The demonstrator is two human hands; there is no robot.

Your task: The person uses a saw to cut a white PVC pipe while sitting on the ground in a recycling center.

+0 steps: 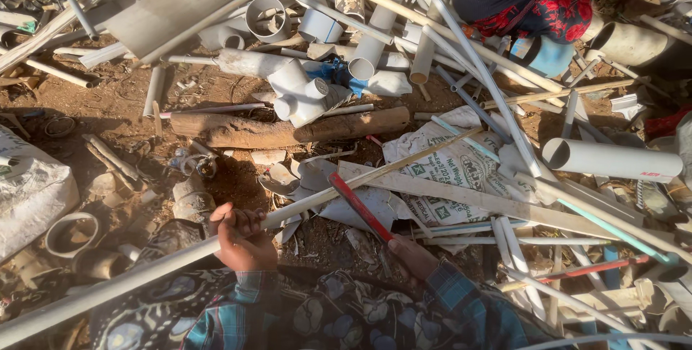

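Observation:
My left hand (244,238) is closed around a long thin white plastic pipe (375,173) that runs diagonally from the lower left up to the right over the scrap. My right hand (414,256) grips the lower end of a red flat bar (358,204) that points up and to the left, its tip close to the white pipe. Both sleeves are blue plaid. Patterned dark fabric covers my lap below the hands.
Dirt ground is strewn with cut white pipes, fittings (299,94) and strips. A wooden log (288,131) lies across the middle. A printed white sack (450,170) lies right of centre, another sack (32,191) at left. A person in red floral cloth (537,4) crouches at top right.

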